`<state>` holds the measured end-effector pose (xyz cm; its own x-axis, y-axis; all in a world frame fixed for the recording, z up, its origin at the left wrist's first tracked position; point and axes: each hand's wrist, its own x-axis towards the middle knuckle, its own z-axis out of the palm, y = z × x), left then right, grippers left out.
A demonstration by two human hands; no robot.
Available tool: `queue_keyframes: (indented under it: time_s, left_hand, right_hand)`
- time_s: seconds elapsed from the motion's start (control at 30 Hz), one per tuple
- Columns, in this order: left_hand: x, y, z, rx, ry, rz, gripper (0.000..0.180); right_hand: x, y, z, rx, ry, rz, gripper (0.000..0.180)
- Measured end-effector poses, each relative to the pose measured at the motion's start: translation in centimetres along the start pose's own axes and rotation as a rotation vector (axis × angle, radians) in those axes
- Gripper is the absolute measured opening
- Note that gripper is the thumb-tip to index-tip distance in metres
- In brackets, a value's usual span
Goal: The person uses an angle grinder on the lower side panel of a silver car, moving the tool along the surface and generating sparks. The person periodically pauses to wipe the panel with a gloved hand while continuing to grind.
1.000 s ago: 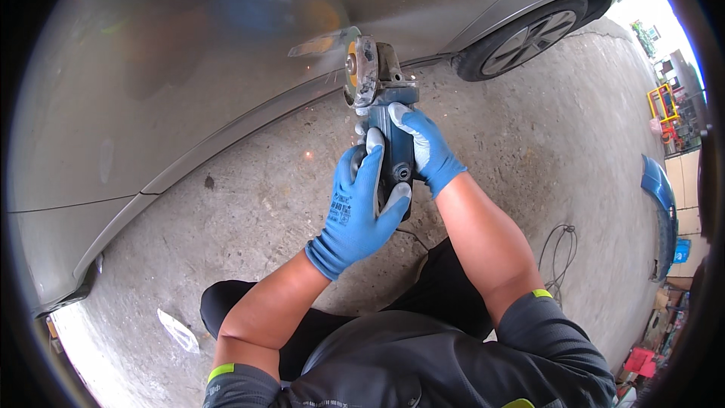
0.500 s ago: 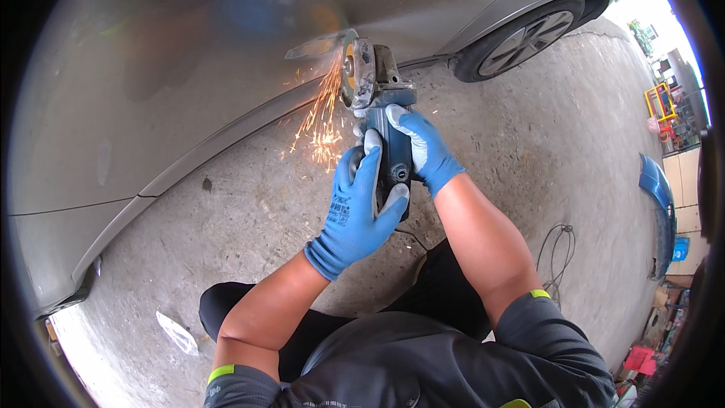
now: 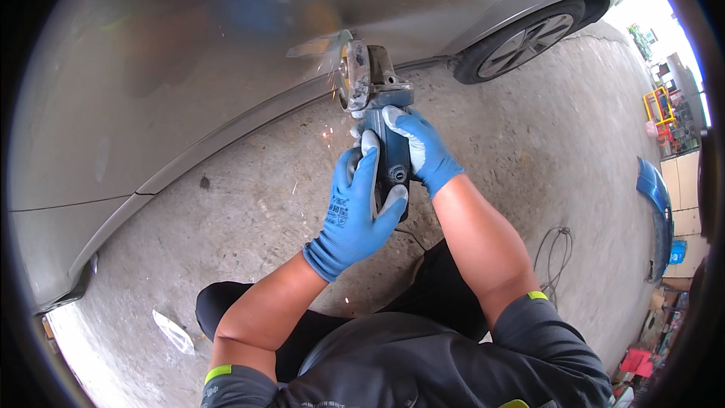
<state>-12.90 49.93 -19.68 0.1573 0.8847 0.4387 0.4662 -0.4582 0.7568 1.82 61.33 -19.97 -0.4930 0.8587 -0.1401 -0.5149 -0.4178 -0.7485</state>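
Observation:
An angle grinder (image 3: 394, 147) with a dark blue body is gripped in both hands, its head toward the car. My left hand (image 3: 343, 208), in a blue glove with grey fingertips, wraps the rear of the body. My right hand (image 3: 424, 145), gloved alike, closes round it nearer the head, thumb on top. The disc (image 3: 344, 68), beside its worn metal guard (image 3: 359, 75), is at the lower side of a grey-brown car (image 3: 189, 83), next to a scraped patch (image 3: 311, 48). Whether disc and panel touch, I cannot tell. A few sparks fly near the guard.
The car's rear or front wheel (image 3: 521, 41) is at the upper right. A coiled cable (image 3: 555, 257) lies on the concrete floor (image 3: 483, 136) to my right. Clear plastic (image 3: 174, 332) lies at lower left. A blue curved panel (image 3: 655, 208) and shelved items stand far right.
The dense orange spray of sparks has thinned to a few scattered ones. The grinder and both hands have shifted very slightly left, with the grip unchanged.

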Motion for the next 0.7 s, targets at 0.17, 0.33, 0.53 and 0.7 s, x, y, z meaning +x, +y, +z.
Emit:
queue_keyframes:
  time_s: [0.17, 0.33, 0.53, 0.7]
  left_hand:
    - [0.2, -0.2, 0.0, 0.004, -0.02, 0.041, 0.091]
    - [-0.1, 0.1, 0.0, -0.013, 0.005, 0.002, 0.091]
    - [0.0, -0.1, -0.3, 0.001, -0.028, 0.013, 0.091]
    - [0.0, 0.0, -0.2, -0.061, -0.081, -0.043, 0.093]
  right_hand:
    - [0.1, 0.0, -1.3, 0.131, -0.066, -0.002, 0.041]
    - [0.0, -0.1, -0.5, 0.06, -0.036, 0.016, 0.041]
    - [0.2, 0.7, -1.1, 0.016, 0.025, -0.049, 0.045]
    - [0.0, 0.7, -1.7, 0.013, -0.067, -0.027, 0.055]
